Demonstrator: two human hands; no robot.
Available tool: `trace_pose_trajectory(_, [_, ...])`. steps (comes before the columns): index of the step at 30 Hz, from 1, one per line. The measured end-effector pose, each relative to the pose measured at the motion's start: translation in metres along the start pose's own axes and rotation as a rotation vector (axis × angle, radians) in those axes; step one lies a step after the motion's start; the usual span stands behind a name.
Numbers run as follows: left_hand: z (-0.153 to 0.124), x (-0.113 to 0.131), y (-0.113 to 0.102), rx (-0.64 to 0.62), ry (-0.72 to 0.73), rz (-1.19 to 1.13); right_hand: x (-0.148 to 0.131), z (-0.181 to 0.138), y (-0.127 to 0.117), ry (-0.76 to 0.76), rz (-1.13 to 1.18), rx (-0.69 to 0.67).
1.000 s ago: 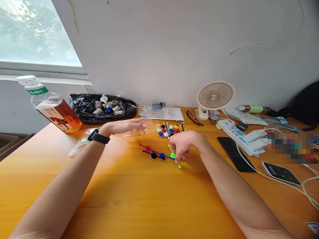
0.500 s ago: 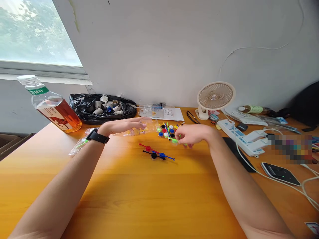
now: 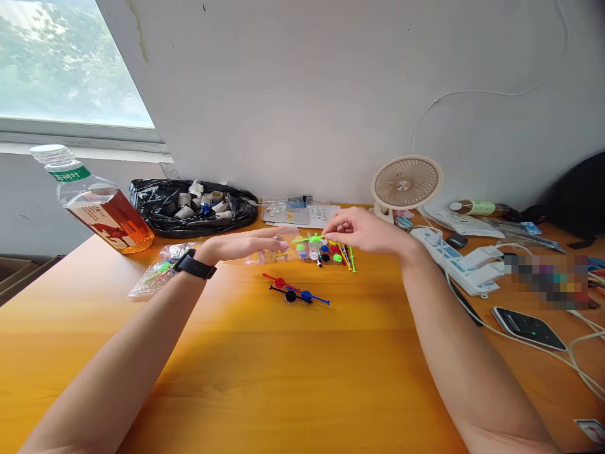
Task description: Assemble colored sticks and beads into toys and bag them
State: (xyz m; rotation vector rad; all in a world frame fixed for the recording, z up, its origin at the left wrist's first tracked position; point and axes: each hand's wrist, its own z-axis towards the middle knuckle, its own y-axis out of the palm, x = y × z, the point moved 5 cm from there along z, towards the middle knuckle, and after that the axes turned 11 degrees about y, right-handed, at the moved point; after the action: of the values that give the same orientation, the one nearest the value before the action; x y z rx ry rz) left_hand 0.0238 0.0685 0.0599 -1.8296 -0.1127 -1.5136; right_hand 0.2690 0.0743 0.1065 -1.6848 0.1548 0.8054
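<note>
My left hand (image 3: 239, 244), with a black watch on its wrist, is closed on a clear plastic bag (image 3: 258, 256) that holds a few pieces hard to make out. Between the fingertips of my right hand (image 3: 359, 230) is a green arrow spinner (image 3: 312, 239), at the bag's right end. Behind and below it lies a pile of coloured discs (image 3: 325, 258) and arrow sticks (image 3: 350, 257). Closer to me, a red spinner (image 3: 280, 282), a black spinner (image 3: 290, 296) and a blue spinner (image 3: 307, 296) rest together on the table.
Left of my left wrist lies a filled clear packet (image 3: 154, 272). A tea bottle (image 3: 111, 214) and a black bag of rubbish (image 3: 151, 208) stand behind it. To the right are a small fan (image 3: 407, 183), a power strip (image 3: 447, 255), cables and a flat black device (image 3: 528, 328).
My right hand has lifted the green spinner from beside the pile and carried it left and up to the bag. My left hand has shifted slightly right.
</note>
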Motion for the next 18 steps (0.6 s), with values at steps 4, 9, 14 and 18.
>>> trace_pose_trajectory(4, [0.006, 0.004, 0.012, -0.014, -0.018, -0.022, -0.008, -0.001, 0.003, -0.028, 0.095, 0.004])
trace_pose_trajectory(9, [0.010, 0.012, 0.016, -0.013, 0.080, -0.018, -0.026, 0.002, 0.017, -0.058, 0.262, -0.031])
trace_pose_trajectory(14, [0.010, 0.011, 0.014, 0.035, 0.065, -0.040, -0.029, 0.014, 0.038, -0.051, 0.468, 0.013])
trace_pose_trajectory(18, [0.011, 0.009, 0.015, 0.026, 0.087, -0.064, -0.026, 0.021, 0.050, -0.027, 0.500, 0.045])
